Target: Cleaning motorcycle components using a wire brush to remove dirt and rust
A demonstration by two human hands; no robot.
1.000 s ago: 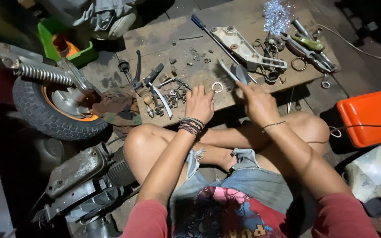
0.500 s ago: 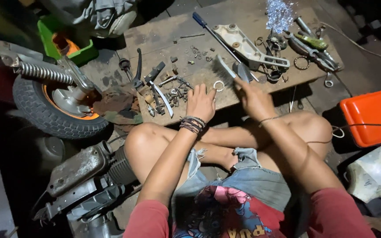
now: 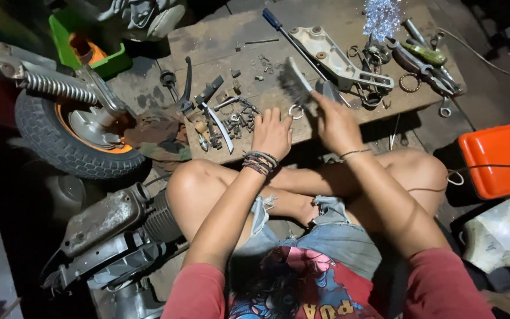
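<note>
Brushing a small metal ring [image 3: 296, 110] pinned under left hand [image 3: 271, 133] fingertips, right hand [image 3: 336, 125] clenched around wire brush [image 3: 298, 82], likely needing steady strokes next.

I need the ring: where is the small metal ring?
In the head view, the small metal ring lies on the wooden board, between the left hand and right hand.

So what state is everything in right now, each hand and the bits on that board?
Left hand: flat on the board, fingers by a metal ring.
Right hand: gripping a wire brush, blurred.
Screwdriver: lying flat.
Metal bracket: lying loose.
Wheel: on its side.
Green bin: open.
</note>
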